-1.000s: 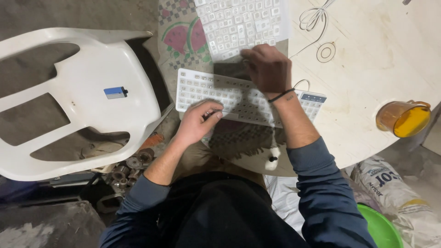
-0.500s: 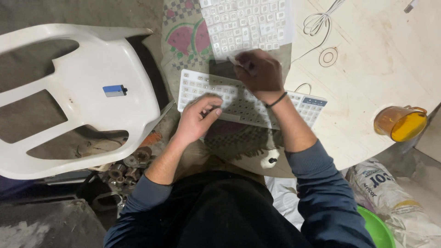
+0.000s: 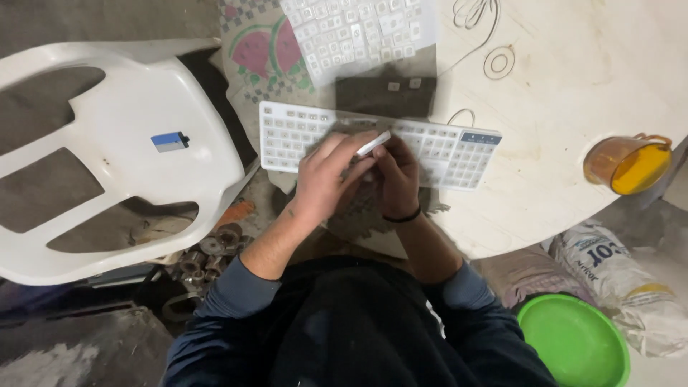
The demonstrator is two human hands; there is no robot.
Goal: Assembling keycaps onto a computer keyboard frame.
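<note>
A white keyboard frame [image 3: 444,147] lies across the near edge of a round pale table [image 3: 573,129]. My left hand [image 3: 326,175] and my right hand [image 3: 395,175] meet over its middle. Between their fingertips is a small white keycap or strip [image 3: 374,143]; which hand grips it is unclear, though both touch it. A black band circles my right wrist. Beyond the keyboard lie a dark pad [image 3: 385,95] with two loose keys and a translucent sheet of keycaps [image 3: 358,32].
A white plastic chair [image 3: 115,150] stands at the left with a small blue and white object [image 3: 169,142] on its seat. An orange cup [image 3: 629,163] sits at the table's right edge. A green basin [image 3: 573,342], a printed sack [image 3: 616,265] and metal parts [image 3: 208,251] are on the floor.
My right hand has drawn back from the dark pad beyond the keyboard to the keyboard's middle. My left hand has risen to meet it, and both now pinch the small white piece.
</note>
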